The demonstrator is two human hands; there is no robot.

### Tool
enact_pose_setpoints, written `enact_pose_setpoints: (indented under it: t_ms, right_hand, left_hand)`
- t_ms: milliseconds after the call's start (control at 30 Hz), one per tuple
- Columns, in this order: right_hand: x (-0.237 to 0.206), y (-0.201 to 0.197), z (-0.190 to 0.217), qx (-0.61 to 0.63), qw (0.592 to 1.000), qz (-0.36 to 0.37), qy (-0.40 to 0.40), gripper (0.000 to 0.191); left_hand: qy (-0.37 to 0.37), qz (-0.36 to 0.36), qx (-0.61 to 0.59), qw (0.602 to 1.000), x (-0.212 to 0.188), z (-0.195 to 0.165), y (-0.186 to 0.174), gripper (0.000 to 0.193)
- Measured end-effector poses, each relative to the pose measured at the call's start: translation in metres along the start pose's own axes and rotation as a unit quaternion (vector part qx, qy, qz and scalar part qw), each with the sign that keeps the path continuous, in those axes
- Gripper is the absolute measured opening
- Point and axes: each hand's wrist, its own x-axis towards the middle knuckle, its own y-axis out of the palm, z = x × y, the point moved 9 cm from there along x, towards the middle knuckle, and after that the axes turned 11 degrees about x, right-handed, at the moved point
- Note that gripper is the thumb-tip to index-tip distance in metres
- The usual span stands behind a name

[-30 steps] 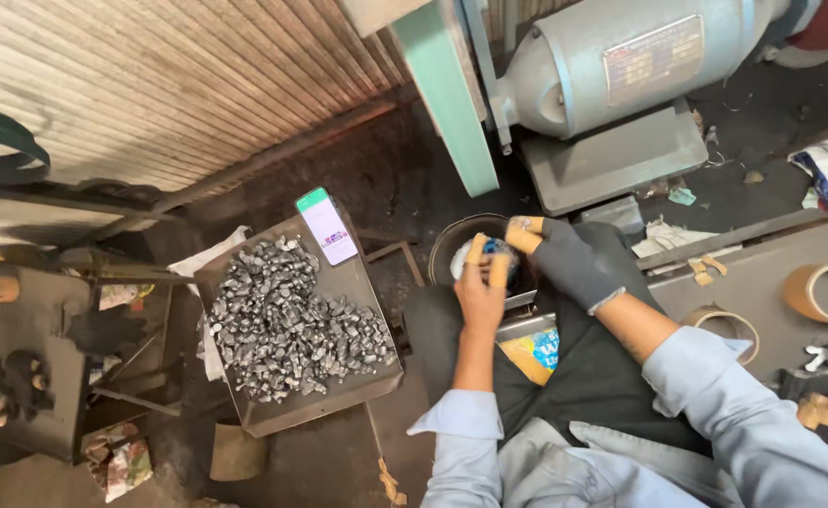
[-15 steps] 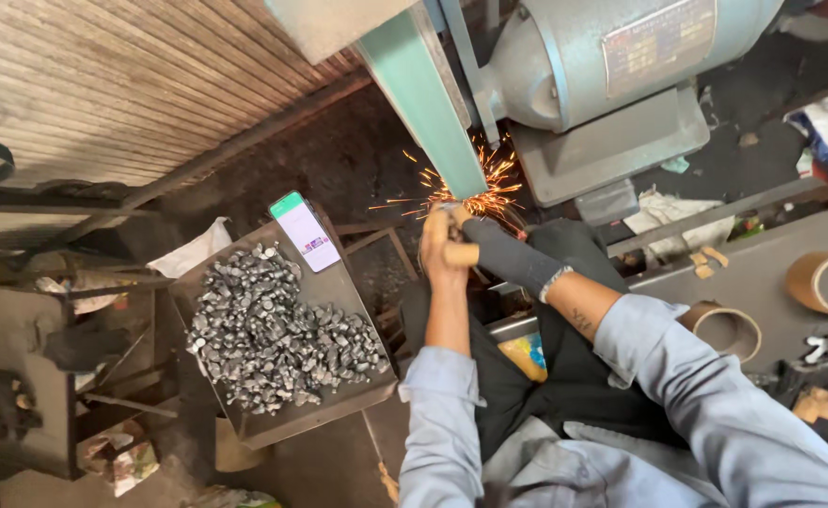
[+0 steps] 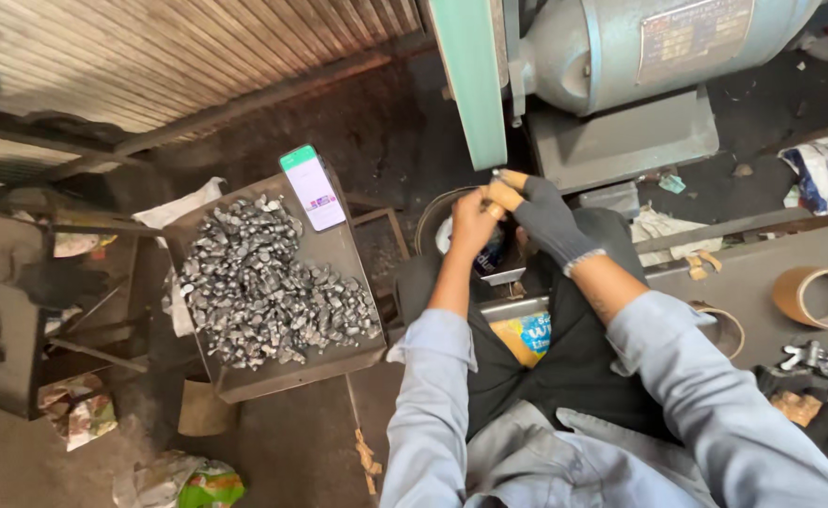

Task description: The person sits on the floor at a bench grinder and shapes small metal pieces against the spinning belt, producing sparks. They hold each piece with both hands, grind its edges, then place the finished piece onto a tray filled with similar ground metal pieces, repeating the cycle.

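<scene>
My left hand [image 3: 473,218] is bare and my right hand [image 3: 544,212], in a dark glove with tan fingertips, meets it just below the green belt guard [image 3: 470,80] of a grey bench grinder [image 3: 621,47]. Together the fingers pinch a small metal piece [image 3: 496,176], mostly hidden between them. Left of my arms a metal tray [image 3: 334,254] holds a heap of several small grey metal pieces [image 3: 263,287]. A phone [image 3: 312,187] with a lit screen leans on the tray's far corner.
A dark round bucket [image 3: 433,221] sits under my hands. Tape rolls [image 3: 818,296] and a second ring [image 3: 726,331] lie on the right bench, with metal parts [image 3: 804,357]. Corrugated sheet [image 3: 150,56] fills the upper left; crumpled wrappers [image 3: 179,480] litter the floor.
Half a second ago sparks flew where the piece met the belt. The sparks have stopped and both hands have drawn back slightly below the guard.
</scene>
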Motion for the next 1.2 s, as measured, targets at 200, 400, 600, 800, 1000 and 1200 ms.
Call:
enact_pose_setpoints:
  t_ms: [200,400,600,800,1000,1200]
  right_hand:
    - [0.022,0.016,-0.029,0.043,0.988,-0.058,0.138,0.035]
    - [0.003,0.016,0.001,-0.099,0.992,-0.07,-0.025,0.032]
    - [-0.008,0.007,0.009,-0.198,0.968,-0.131,-0.084,0.036]
    - [-0.015,0.015,-0.043,0.034,0.994,0.015,0.101,0.035]
    - [0.013,0.053,-0.051,0.447,0.879,0.117,0.12,0.025]
    - [0.028,0.066,-0.045,0.378,0.909,0.176,0.01,0.036]
  left_hand:
    - [-0.157,0.06,-0.129,0.977,0.019,0.041,0.01,0.008]
    - [-0.004,0.005,-0.045,0.999,0.011,0.019,-0.005,0.016]
    - [-0.017,-0.15,0.119,0.981,-0.024,-0.005,-0.026,0.022]
    - [-0.148,-0.017,-0.439,0.886,-0.034,0.004,0.007,0.031]
    - [-0.067,-0.203,-0.238,0.948,0.0,0.0,-0.036,0.031]
    - [-0.098,-0.202,-0.415,0.882,0.029,0.022,-0.031,0.03]
